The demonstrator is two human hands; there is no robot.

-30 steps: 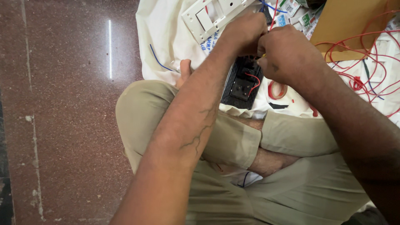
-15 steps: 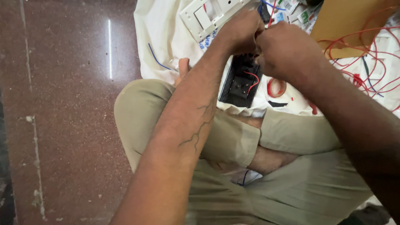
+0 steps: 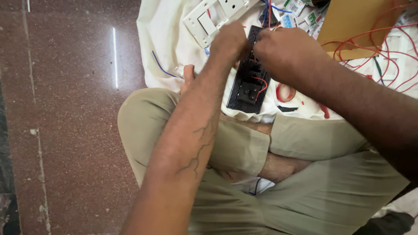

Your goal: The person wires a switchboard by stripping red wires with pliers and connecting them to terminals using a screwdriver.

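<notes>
Informal floor workspace for electrical assembly, looks like a home or small workshop room, cannot tell which; polished reddish-brown speckled stone floor with pale joint lines; person sits cross-legged on it, no bench; white cloth spread as work surface; on it a white switch plate, a black switch module frame, loose red wires, a brown cardboard piece, small printed packets.

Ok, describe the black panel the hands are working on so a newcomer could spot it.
Find the white cloth spread ahead of the crossed legs. Between the left hand and right hand lies a long black panel, short red wires looping across it, unlike the white switch plate beyond.
</notes>
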